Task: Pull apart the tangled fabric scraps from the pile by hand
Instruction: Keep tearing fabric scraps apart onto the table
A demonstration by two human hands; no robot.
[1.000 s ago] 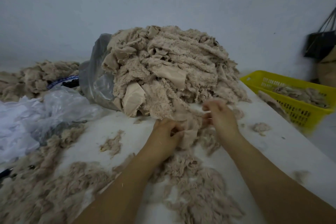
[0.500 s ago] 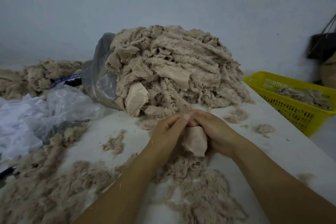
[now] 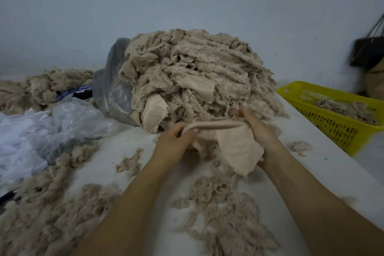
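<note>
Beige fabric scrap [image 3: 234,143] held above the white surface [image 3: 315,158], just in front of the large pile [image 3: 197,75] of tangled beige scraps. Its rolled upper edge forms the long axis, running left to right between the two hands and rising slightly toward the right. A broad flap hangs from the right-hand end, pointing down toward the viewer.

The left hand [image 3: 174,141] has its fingers curled round the left end of the roll. The right hand [image 3: 258,131] grips the right end, with one fingertip raised toward the pile.

The pile spills out of a grey plastic bag [image 3: 112,89] at its left. Loose fluff [image 3: 224,214] lies on the surface below the forearms. A yellow basket [image 3: 291,89] holding more scraps stands at the right edge, and crumpled clear plastic sheeting [image 3: 52,127] lies at the left.
</note>
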